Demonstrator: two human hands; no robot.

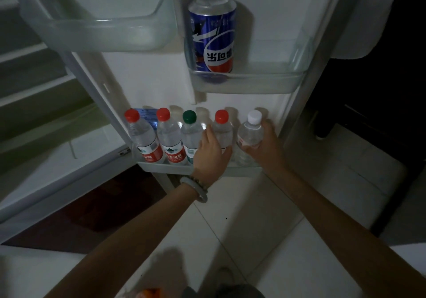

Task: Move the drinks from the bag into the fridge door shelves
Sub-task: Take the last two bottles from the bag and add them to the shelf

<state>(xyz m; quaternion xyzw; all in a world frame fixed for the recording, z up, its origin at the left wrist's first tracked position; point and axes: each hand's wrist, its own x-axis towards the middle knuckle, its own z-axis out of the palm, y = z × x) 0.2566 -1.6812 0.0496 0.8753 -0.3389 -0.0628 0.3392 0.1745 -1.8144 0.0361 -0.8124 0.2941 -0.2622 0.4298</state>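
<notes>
Step in hand: seating the last water bottle of the row in the lowest fridge door shelf [242,170]. Right hand [268,143] wrapped around the white-capped bottle [250,134], fingers closed on its body from the far side, thumb low at the front; bottle upright, base already down behind the shelf rail at the right-hand end of the row. Left hand [211,153] laid against the red-capped bottle [222,129] just beside it, fingers curled around the lower body, apparently bracing it. Cannot tell whether that bottle is gripped firmly or merely steadied.

Further left in the same shelf: green-capped bottle [190,131], then two more red-capped bottles [166,134] and [140,134], all upright, shoulder to shoulder. Row close to filling the shelf from end to end.

Shelf above, right side [265,80]: one blue cola can [213,34], upright, standing alone at the left end. Upper left shelf [103,34]: nothing visible in it.

Bag not identifiable; only an orange scrap at the bottom edge, too little to name.

Judgement: placement nearly complete. Next move calls for letting go of the white-capped bottle without tipping it, clearing both hands upward past the caps, then returning to the bag for any remaining drinks. Further items probably to go in the can's shelf, given the crowding below.
</notes>
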